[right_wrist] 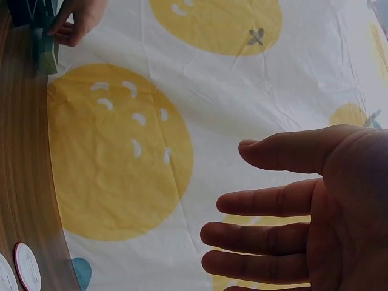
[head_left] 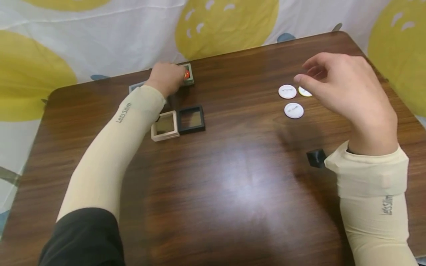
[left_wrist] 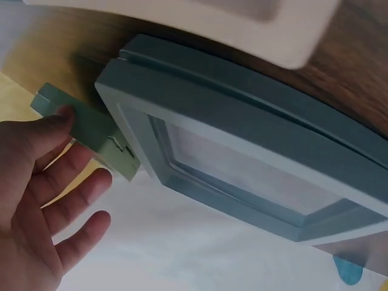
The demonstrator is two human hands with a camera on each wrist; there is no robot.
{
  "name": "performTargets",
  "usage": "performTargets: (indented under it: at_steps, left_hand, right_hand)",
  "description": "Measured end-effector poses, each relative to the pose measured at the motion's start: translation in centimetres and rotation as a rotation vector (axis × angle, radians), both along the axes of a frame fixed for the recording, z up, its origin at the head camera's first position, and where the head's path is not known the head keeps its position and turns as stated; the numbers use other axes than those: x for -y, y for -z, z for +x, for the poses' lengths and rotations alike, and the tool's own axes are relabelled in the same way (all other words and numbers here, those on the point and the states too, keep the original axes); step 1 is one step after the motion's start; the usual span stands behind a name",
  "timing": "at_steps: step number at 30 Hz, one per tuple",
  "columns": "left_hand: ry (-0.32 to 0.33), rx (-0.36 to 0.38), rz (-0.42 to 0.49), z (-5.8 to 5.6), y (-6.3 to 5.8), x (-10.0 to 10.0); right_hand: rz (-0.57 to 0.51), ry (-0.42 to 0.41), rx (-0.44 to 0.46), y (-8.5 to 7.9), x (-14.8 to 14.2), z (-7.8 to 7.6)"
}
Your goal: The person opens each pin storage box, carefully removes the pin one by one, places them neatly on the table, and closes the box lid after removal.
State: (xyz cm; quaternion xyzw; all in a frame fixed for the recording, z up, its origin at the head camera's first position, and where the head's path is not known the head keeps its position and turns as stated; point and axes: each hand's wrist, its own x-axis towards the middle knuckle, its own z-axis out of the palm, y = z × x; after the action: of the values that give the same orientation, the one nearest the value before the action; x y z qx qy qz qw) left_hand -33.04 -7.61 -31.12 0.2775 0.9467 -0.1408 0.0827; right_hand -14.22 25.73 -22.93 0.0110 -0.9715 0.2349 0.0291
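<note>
At the table's back edge my left hand [head_left: 166, 78] pinches a small green frame [left_wrist: 85, 118], thumb against its side, the other fingers loosely spread. Something red and round [head_left: 186, 74] shows inside that frame in the head view. Right beside it is a blue-grey frame [left_wrist: 224, 136] with a clear window, partly covered by my left wrist in the head view. My right hand [head_left: 352, 85] hovers above the right side of the table, fingers relaxed and holding nothing. Near its fingertips lie three round white pin badges [head_left: 287, 91], backs up, one partly hidden by the hand.
Closer to me than the left hand, a beige frame [head_left: 165, 136] and a black frame [head_left: 191, 129] lie side by side. A black block-shaped piece [head_left: 316, 158] sticks out beside the right cuff. A white cloth with yellow shapes [head_left: 226, 27] hangs behind the brown table [head_left: 233, 155].
</note>
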Motion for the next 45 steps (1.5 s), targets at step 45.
performTargets:
  at_steps: [45]
  left_hand:
    - [0.464, -0.22, 0.669, 14.5, -2.5, -5.8]
  right_hand:
    - [0.063, -0.12, 0.009, 1.5, 1.3, -1.2]
